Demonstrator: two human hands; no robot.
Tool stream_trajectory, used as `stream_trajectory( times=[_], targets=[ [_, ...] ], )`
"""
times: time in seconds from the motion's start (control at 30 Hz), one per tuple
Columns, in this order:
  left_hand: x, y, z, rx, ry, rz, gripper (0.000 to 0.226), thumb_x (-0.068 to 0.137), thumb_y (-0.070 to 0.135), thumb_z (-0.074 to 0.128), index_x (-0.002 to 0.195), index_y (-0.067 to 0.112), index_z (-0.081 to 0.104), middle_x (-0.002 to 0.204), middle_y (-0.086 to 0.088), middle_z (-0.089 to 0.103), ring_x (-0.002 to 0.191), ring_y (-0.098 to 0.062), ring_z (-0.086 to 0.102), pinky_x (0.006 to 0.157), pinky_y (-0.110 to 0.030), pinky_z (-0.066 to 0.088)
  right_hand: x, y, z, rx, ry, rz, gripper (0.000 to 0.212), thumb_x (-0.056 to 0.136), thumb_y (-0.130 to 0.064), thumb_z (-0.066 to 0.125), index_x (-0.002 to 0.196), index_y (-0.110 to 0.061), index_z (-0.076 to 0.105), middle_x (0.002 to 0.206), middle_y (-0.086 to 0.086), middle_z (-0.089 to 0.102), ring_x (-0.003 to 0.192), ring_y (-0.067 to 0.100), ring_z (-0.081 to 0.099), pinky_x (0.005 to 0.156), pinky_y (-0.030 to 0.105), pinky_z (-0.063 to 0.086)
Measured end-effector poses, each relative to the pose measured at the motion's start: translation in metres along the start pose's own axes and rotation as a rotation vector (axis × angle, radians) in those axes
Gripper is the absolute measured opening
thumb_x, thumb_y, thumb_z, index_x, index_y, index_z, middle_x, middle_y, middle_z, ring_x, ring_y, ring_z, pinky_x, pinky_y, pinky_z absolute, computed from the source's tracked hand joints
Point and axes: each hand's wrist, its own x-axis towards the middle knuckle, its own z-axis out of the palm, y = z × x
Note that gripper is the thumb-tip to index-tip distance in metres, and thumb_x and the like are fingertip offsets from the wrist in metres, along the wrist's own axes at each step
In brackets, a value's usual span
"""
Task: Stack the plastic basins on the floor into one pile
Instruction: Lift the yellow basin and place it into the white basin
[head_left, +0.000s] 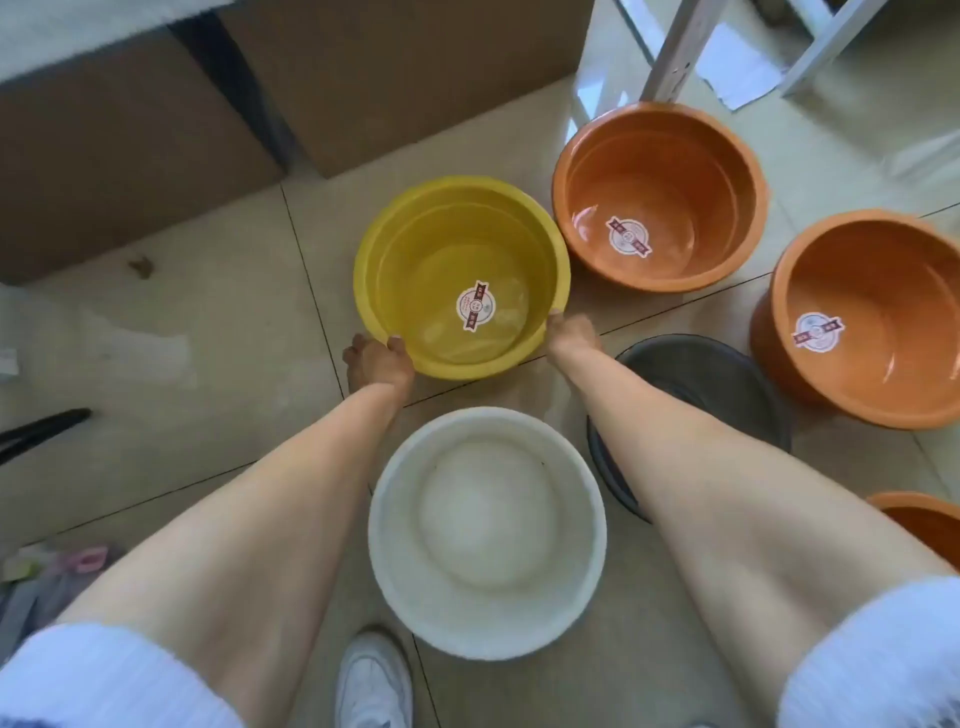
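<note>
The left hand (382, 358) clamps the near-left rim of the yellow basin (461, 275), thumb hooked inside; the right hand (571, 332) grips the near-right rim, so the basin sits between them on the tiled floor (208, 312). The white basin (487, 532) lies directly behind the hands (toward the person's feet), mouth up. Two orange basins (658, 196) and a grey basin (717, 379) stand to the right.

No text is legible. A round white sticker (475, 306) with dark red banner marks lies on the floor of the yellow plastic basin (540, 228); similar stickers lie in two orange plastic basins (571, 171) (779, 291). Their print is too blurred to read.
</note>
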Motion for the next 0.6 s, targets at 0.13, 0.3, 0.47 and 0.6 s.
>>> stream_trajectory(
  times=[0.13, 0.3, 0.47, 0.6],
  targets=[
    [0.035, -0.002, 0.011, -0.168, 0.019, -0.048, 0.066, 0.100, 0.028, 0.041, 0.153, 0.002, 0.010, 0.155, -0.020, 0.032, 0.139, -0.035, 0.039, 0.110, -0.039, 0.035, 0.028, -0.008, 0.017, 0.183, 0.013, 0.041, 0.057, 0.098, -0.037, 0.045, 0.141, 0.001, 0.039, 0.141, 0.021, 0.051, 0.129, 0.039, 0.050, 0.107, 0.046, 0.041],
    [0.067, 0.003, 0.018, -0.395, -0.020, -0.098, 0.040, 0.090, 0.010, 0.050, 0.130, 0.005, 0.048, 0.131, -0.020, 0.059, 0.115, -0.035, 0.060, 0.099, -0.045, 0.051, 0.053, -0.008, 0.032, 0.224, 0.038, 0.056, 0.051, 0.096, -0.029, 0.051, 0.137, 0.000, 0.046, 0.139, 0.021, 0.055, 0.127, 0.040, 0.053, 0.108, 0.046, 0.042],
    [0.072, -0.005, 0.023, -0.445, 0.010, -0.146, 0.037, 0.085, 0.001, 0.047, 0.121, 0.002, 0.054, 0.121, -0.019, 0.065, 0.106, -0.037, 0.064, 0.092, -0.052, 0.054, 0.055, 0.000, 0.037, 0.297, 0.095, 0.057, 0.040, 0.095, -0.015, 0.051, 0.132, 0.000, 0.050, 0.134, 0.023, 0.057, 0.124, 0.040, 0.054, 0.106, 0.046, 0.044],
    [0.062, -0.011, 0.019, -0.445, 0.054, -0.133, 0.034, 0.085, -0.001, 0.047, 0.119, -0.001, 0.055, 0.118, -0.021, 0.065, 0.104, -0.036, 0.065, 0.092, -0.049, 0.055, 0.047, 0.003, 0.037, 0.312, 0.114, 0.046, 0.037, 0.095, -0.017, 0.052, 0.128, -0.002, 0.054, 0.130, 0.022, 0.060, 0.120, 0.041, 0.057, 0.104, 0.047, 0.046]
  ],
)
